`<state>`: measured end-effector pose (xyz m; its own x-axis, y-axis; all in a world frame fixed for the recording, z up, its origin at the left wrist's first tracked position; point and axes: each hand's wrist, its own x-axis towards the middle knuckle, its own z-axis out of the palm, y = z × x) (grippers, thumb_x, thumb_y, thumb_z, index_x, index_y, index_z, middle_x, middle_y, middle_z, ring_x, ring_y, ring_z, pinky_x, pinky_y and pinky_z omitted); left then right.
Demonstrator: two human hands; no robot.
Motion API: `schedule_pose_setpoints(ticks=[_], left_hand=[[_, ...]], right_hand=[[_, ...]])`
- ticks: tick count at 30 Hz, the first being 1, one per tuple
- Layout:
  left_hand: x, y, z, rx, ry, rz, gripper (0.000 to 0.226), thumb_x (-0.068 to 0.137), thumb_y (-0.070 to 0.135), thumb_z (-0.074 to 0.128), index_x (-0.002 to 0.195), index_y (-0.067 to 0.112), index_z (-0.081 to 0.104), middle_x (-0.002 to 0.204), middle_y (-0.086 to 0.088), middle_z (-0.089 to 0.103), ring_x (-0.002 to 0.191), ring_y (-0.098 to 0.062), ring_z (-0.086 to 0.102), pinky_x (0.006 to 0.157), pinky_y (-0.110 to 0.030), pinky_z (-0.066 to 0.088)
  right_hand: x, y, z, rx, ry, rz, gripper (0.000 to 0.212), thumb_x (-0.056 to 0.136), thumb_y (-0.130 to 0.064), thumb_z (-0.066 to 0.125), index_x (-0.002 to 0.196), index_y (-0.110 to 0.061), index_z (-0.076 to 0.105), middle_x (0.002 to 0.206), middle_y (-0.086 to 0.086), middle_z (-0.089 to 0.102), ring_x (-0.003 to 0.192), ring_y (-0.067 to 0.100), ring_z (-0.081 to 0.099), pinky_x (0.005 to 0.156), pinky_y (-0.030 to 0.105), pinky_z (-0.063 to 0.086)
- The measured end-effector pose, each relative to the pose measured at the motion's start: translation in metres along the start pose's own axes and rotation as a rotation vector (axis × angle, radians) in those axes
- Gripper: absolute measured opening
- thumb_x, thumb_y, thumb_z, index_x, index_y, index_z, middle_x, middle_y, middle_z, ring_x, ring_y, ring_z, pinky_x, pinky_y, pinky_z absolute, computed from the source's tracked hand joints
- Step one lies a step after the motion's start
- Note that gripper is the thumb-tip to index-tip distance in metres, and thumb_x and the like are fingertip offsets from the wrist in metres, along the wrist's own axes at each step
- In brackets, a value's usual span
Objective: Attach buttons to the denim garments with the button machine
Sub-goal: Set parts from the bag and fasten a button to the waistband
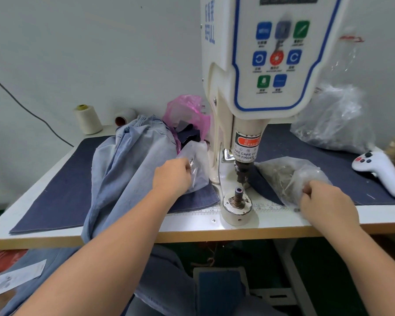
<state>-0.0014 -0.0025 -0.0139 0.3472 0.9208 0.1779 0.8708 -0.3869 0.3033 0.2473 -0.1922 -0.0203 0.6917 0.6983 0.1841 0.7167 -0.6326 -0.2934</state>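
The white button machine [255, 71] stands at the table's middle, its punch above the round lower die [237, 200]. A light blue denim garment [126, 165] lies left of it and hangs over the front edge. My left hand [172, 175] reaches into a clear plastic bag [197, 166] beside the machine column and pinches a small metal piece. My right hand [326, 201] grips a second clear bag [287, 176] of small metal parts, right of the die.
Dark denim cloth [55, 190] covers the white table [328, 220]. A pink bag [187, 112] and two thread cones [88, 119] sit at the back. A large clear bag [333, 119] and a white controller [381, 173] lie at right. A ruler strip [267, 207] runs along the front.
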Motion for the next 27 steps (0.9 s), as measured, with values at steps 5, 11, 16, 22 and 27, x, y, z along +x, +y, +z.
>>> schedule_pose_setpoints(ticks=[5, 11, 16, 22, 27], left_hand=[[-0.002, -0.003, -0.004, -0.145, 0.085, 0.056, 0.023, 0.099, 0.021, 0.046, 0.108, 0.019, 0.067, 0.104, -0.005, 0.065, 0.087, -0.028, 0.06, 0.07, -0.041, 0.056], [-0.006, 0.005, -0.004, -0.302, 0.173, 0.071, 0.016, 0.102, 0.023, 0.044, 0.092, 0.018, 0.056, 0.076, 0.006, 0.056, 0.075, -0.016, 0.053, 0.057, -0.029, 0.034], [-0.03, 0.03, -0.012, -0.778, 0.14, 0.076, 0.023, 0.099, 0.02, 0.052, 0.077, 0.025, 0.055, 0.064, 0.015, 0.054, 0.056, 0.004, 0.046, 0.055, -0.013, 0.037], [-0.058, 0.043, -0.01, -0.908, -0.13, 0.178, 0.023, 0.1, 0.025, 0.053, 0.079, 0.021, 0.057, 0.059, 0.019, 0.05, 0.052, 0.003, 0.043, 0.052, -0.006, 0.037], [-0.066, 0.049, -0.002, -0.958, -0.238, 0.123, 0.02, 0.099, 0.027, 0.057, 0.08, 0.026, 0.064, 0.058, 0.015, 0.049, 0.053, -0.002, 0.044, 0.056, -0.016, 0.043]], right_hand=[[-0.001, 0.004, 0.003, 0.017, 0.044, 0.018, 0.022, 0.097, -0.016, 0.049, 0.077, -0.017, 0.059, 0.064, -0.001, 0.046, 0.056, 0.013, 0.039, 0.05, 0.026, 0.025], [0.005, 0.01, 0.002, -0.014, -0.002, 0.053, 0.034, 0.099, -0.014, 0.042, 0.123, -0.019, 0.064, 0.105, 0.016, 0.065, 0.076, 0.028, 0.042, 0.063, 0.033, 0.035], [0.001, 0.008, 0.009, -0.052, 0.021, 0.046, 0.021, 0.098, -0.016, 0.041, 0.105, -0.015, 0.061, 0.085, 0.006, 0.052, 0.071, 0.028, 0.045, 0.063, 0.035, 0.036], [-0.001, 0.008, 0.016, -0.06, 0.063, 0.05, 0.024, 0.098, -0.016, 0.039, 0.111, -0.016, 0.06, 0.109, 0.011, 0.064, 0.075, 0.027, 0.041, 0.064, 0.036, 0.034], [-0.001, 0.01, 0.019, -0.062, 0.068, 0.049, 0.027, 0.098, -0.015, 0.038, 0.114, -0.017, 0.06, 0.113, 0.012, 0.063, 0.083, 0.033, 0.052, 0.064, 0.036, 0.034]])
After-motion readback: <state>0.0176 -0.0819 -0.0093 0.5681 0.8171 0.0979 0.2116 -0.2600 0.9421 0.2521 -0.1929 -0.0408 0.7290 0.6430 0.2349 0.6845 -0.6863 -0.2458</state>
